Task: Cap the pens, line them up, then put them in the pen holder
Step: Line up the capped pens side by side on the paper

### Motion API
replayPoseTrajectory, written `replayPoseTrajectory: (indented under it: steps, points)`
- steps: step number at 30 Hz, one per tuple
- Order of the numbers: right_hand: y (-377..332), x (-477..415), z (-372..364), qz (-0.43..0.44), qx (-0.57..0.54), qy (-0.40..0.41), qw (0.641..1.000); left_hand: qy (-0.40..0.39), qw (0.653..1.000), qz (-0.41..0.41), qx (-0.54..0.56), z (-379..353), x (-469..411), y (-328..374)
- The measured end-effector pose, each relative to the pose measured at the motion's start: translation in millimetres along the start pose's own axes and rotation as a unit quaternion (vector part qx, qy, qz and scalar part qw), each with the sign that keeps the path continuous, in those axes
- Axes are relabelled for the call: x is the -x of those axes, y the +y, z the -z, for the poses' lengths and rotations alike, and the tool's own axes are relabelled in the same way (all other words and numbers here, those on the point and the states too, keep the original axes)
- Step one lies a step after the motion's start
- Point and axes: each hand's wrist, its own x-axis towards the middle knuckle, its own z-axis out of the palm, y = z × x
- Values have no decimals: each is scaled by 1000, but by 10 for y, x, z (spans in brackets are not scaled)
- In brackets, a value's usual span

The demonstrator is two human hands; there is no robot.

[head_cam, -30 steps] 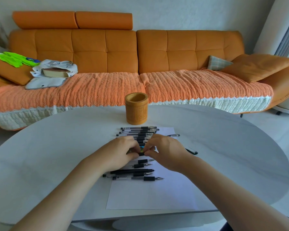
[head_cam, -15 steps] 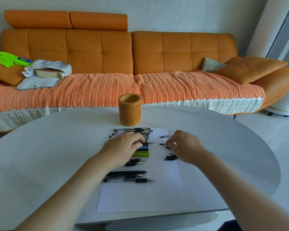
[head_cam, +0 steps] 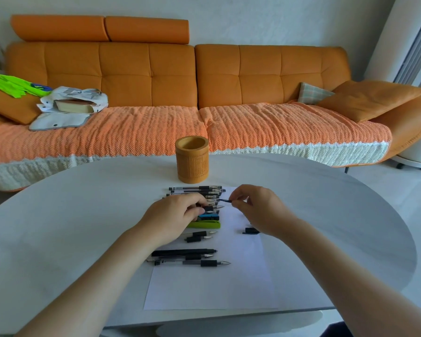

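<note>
Orange sofa (head_cam: 175,76) along the far wall, draped with an orange textured cover; nearer, a pale rounded surface (head_cam: 83,215) carrying a white sheet of paper (head_cam: 212,288). Standing upright just beyond the paper's far edge, a round wooden pen holder (head_cam: 192,159), mouth up.

Laid on the paper in a column running from far to near, a row of pens (head_cam: 197,189), each with its long axis left to right and, where tips show, tips pointing right. At the near end, three more black pens (head_cam: 187,257), likewise lying left to right, tips right. Between these groups, a blue marker (head_cam: 208,217) and a green marker (head_cam: 204,224), side by side, same orientation.

Left hand (head_cam: 173,217) resting on the middle of the column, grip curled around one pen's barrel, its tip poking out to the right. Right hand (head_cam: 258,210) raised just right of it, thumb and forefinger pinching a small dark cap (head_cam: 225,200), held lengthwise left to right, just off that pen's tip. Loose dark cap pieces (head_cam: 250,231) lying on the paper's right part, partly hidden by the right wrist.
</note>
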Motion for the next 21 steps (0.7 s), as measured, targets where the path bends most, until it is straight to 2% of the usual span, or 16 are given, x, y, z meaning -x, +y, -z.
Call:
replayPoseTrajectory:
  steps: [7,13,17,21]
  points:
    - [-86,27,-25,5,-43,-9,999,9,1000,6,6,48,43,0]
    - [-161,67,-70,42,-63,-29,997,-17,999,14,42,59,55,3]
    - [-181,61,-101,61,-59,-34,996,-28,997,20,74,69,51,7]
    - [-174,70,-103,50,-43,-56,996,-38,998,4,52,87,50,28]
